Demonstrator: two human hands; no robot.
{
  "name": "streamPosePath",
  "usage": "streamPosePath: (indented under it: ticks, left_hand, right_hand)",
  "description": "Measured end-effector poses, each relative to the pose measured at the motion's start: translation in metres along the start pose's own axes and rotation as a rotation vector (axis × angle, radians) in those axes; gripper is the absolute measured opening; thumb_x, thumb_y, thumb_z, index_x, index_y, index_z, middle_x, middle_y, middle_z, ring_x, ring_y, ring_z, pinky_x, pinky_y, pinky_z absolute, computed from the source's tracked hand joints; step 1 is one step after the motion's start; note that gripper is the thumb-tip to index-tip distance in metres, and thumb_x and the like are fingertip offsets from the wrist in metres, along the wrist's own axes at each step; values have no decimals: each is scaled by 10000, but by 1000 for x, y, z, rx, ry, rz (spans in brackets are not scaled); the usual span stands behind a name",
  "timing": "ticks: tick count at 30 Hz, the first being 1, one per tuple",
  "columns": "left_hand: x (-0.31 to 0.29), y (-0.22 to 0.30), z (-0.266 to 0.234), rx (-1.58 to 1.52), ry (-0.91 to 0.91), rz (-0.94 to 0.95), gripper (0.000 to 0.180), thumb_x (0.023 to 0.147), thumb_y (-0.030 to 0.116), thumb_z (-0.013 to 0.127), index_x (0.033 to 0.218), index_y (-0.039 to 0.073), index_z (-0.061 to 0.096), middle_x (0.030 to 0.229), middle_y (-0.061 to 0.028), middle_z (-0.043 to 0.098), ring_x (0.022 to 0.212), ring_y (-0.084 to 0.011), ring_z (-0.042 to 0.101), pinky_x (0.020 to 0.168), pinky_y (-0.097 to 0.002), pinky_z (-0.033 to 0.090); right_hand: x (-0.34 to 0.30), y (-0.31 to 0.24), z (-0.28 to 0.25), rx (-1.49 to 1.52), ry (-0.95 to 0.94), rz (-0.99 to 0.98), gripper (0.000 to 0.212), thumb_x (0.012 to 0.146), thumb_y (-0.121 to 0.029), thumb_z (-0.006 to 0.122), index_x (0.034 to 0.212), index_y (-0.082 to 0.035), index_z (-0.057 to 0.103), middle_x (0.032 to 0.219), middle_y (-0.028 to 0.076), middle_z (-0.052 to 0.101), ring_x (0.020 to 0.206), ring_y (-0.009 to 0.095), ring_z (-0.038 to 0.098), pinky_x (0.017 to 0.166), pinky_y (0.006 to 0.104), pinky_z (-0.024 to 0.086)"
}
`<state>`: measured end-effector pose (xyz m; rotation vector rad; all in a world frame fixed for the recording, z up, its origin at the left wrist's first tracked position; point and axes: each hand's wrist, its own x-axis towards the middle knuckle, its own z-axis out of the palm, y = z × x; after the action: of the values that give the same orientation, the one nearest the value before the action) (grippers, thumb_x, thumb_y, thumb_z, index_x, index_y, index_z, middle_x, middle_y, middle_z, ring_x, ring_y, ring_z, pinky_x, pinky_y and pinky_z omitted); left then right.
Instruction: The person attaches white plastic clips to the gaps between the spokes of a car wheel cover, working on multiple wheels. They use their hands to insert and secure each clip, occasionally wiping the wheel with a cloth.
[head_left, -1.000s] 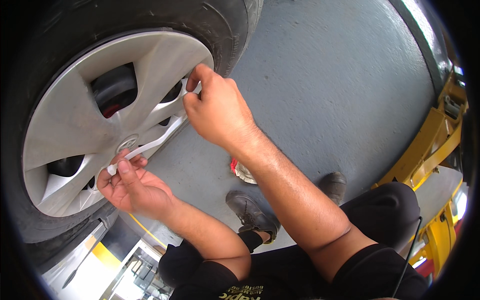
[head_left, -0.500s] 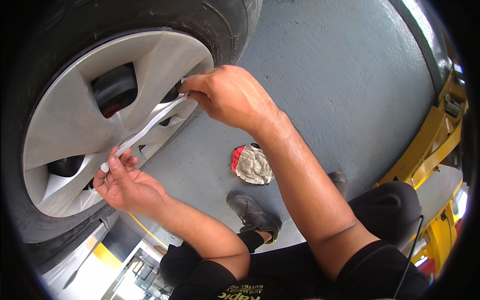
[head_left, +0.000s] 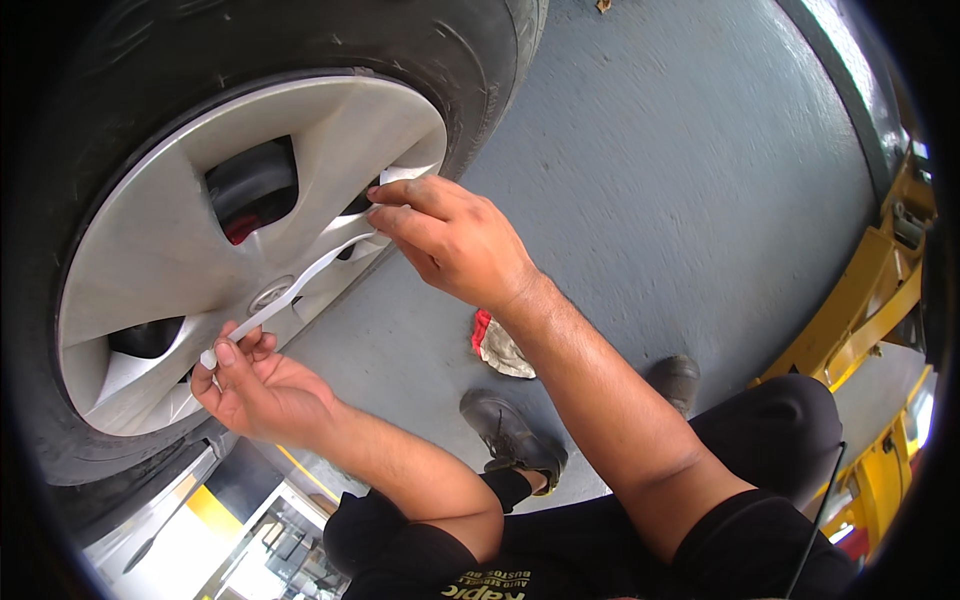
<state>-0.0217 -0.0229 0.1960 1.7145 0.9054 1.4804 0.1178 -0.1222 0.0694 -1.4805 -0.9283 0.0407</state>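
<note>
White strap (head_left: 300, 283), far end unclear, tyre (head_left: 300, 38) cropped

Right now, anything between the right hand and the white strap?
Nothing visible. The white strap runs from the left hand, in front of the wheel cover, toward the right hand; contact there is unclear.

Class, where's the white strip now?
Head view, left half: the white strip slants before the wheel cover, lower end in the left hand, upper by the right hand.

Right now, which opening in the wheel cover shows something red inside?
The large uppermost opening, above the emblem of the wheel cover: a red patch shows at its bottom; the other openings show none.
</note>
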Motion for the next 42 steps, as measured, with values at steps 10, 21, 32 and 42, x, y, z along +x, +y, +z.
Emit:
streamPosePath:
  ticks: [10, 21, 32, 42]
  left_hand:
    - [5, 3, -1, -31, -11, -25, 347, 937, 172, 751, 1149, 26, 518, 953, -164, 715, 702, -148, 634, 662, -249, 463]
    - [-3, 21, 14, -11, -89, 88, 316, 975, 161, 692, 1181, 17, 502, 951, -166, 699, 726, -176, 659, 669, -242, 513]
    - [-11, 45, 22, 106, -332, 440, 307, 983, 52, 613, 1220, -19, 430, 997, -256, 666, 761, -287, 687, 658, -295, 602]
    - [-9, 44, 49, 117, -159, 501, 421, 930, 20, 745, 1095, -45, 363, 979, -362, 705, 744, -312, 743, 696, -323, 644]
  right_hand:
    - [-6, -1, 2, -75, 47, -11, 396, 777, 109, 699, 1103, -116, 687, 1123, 87, 683, 983, 254, 696, 766, 378, 605]
    - [-16, 6, 10, 126, 131, 198, 213, 900, 15, 705, 1091, -69, 661, 1018, 104, 667, 891, 256, 694, 732, 375, 576]
    - [16, -7, 3, 644, 33, 833, 127, 969, -72, 694, 1063, 13, 700, 920, 60, 734, 840, 104, 692, 753, 282, 573]
    - [16, 1, 4, 452, -21, 686, 134, 971, -117, 706, 1056, -29, 762, 931, 52, 762, 859, 111, 729, 788, 285, 597]
